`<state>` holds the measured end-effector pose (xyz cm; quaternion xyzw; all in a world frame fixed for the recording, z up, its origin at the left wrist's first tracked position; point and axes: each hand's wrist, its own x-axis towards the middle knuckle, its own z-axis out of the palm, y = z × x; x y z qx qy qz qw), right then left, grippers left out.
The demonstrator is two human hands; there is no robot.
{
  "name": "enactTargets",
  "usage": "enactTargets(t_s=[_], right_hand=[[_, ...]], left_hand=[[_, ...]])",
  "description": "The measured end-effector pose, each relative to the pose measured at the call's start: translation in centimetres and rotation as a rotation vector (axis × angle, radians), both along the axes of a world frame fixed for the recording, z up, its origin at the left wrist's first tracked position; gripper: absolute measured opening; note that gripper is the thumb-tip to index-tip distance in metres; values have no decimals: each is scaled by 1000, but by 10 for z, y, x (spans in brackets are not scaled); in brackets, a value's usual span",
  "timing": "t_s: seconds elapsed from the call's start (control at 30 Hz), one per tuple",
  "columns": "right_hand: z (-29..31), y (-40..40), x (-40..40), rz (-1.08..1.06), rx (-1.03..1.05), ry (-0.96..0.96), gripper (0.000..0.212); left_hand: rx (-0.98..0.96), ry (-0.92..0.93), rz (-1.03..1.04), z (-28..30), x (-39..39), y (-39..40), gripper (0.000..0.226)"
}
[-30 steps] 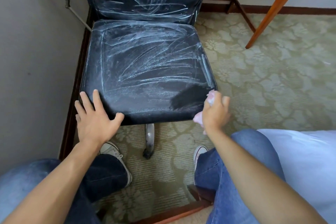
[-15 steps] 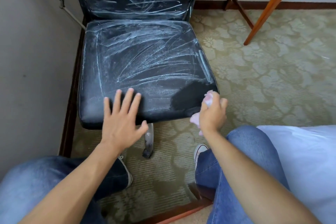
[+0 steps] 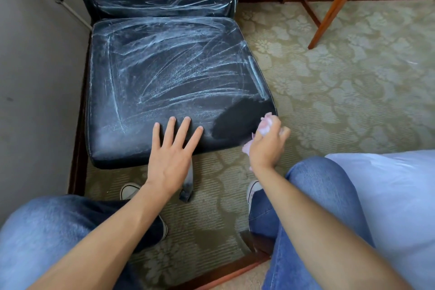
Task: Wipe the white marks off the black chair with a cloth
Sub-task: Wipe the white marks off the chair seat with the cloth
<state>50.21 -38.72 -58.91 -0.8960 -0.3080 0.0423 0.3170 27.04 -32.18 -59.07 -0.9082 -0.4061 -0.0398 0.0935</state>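
- Patterned green carpet [image 3: 341, 82] covered the floor, with a grey wall [image 3: 35, 77] rising to the left of both hands and a dark wooden skirting along its foot.
- Beyond the hands stood the black chair [image 3: 164, 73], its seat and backrest streaked all over with white marks [image 3: 179, 70].
- One patch [image 3: 237, 120] at the seat's near right corner, between the two hands, showed clean black.
- The left hand [image 3: 171, 155] lay flat on the near edge of the seat, fingers straight and spread, holding nothing.
- The right hand [image 3: 267, 146] was curled around a crumpled pink cloth [image 3: 266, 125], gripping it just beside the seat's near right corner; whether the cloth touched the chair could not be told.
- Part of the cloth stuck out above the fingers and part hung below the hand on its left side.
- A metal chair leg [image 3: 188, 181] showed under the seat, just right of the left wrist.
- Slanted wooden legs [image 3: 339, 2] of another piece of furniture stood well beyond the right hand, on the carpet.
- Blue jeans [image 3: 324, 195] covered both knees near the camera, and white-toed shoes [image 3: 129, 190] rested on the carpet below the hands.
- A pale blue fabric [image 3: 395, 195] lay to the right of the right arm.
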Motion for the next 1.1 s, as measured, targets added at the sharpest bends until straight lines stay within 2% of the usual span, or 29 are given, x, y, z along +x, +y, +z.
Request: enactTargets(t_s=[0.07,0.1,0.2,0.23,0.27,0.3,0.33,0.37,0.4,0.43,0.47,0.53,0.57,0.6,0.7,0.8,0.9,0.97,1.0,1.03,1.1], right_hand=[[-1,-4,-27,82,20,-139,22],[-5,-7,-43,166,86,-129,18],[-24,-13,-84,670,-3,-184,21],[-30,-14,-89,796,-110,-143,23],[-35,-16,-92,855,-147,-180,40],[-43,-16,-87,828,-154,-259,58],[-49,-15,-81,751,-87,-296,66],[-41,-14,-76,653,-16,-260,60],[-34,-10,-70,514,63,-178,44],[-22,-6,-60,280,153,-47,28],[-12,1,-43,-8,214,85,25],[-10,8,-6,-500,358,420,31],[-7,10,4,-601,353,481,29],[-6,9,8,-590,309,487,26],[-20,3,-3,-351,202,314,31],[-16,7,-32,-230,290,262,36],[-10,15,-65,248,268,63,34],[-4,23,-80,585,165,-118,35],[1,28,-80,672,118,-186,37],[7,34,-77,680,83,-228,36],[18,46,-60,539,17,-190,30]], left_hand=[[13,-6,8,-1,2,0,86],[18,-13,7,-1,3,0,84],[43,-49,-16,-1,4,1,77],[57,-55,-22,-1,3,1,75],[70,-55,-25,-1,1,1,74],[78,-50,-25,-1,0,1,76],[82,-45,-19,-1,-1,2,79],[82,-41,-11,0,-1,2,82],[77,-37,-5,0,-1,2,84],[69,-35,-3,0,-1,2,85],[61,-35,-4,1,-1,2,87],[58,-23,-6,2,-1,2,91],[59,-14,-8,2,-1,3,94],[58,-11,-11,2,-2,3,97],[49,-25,-19,1,-4,4,101],[30,-70,-34,1,-2,4,91],[18,-111,-53,1,-2,6,87],[-5,-159,-62,2,-5,10,87],[-21,-181,-64,3,-7,12,87],[-36,-194,-68,5,-10,13,87],[-53,-211,-75,7,-13,15,84]])
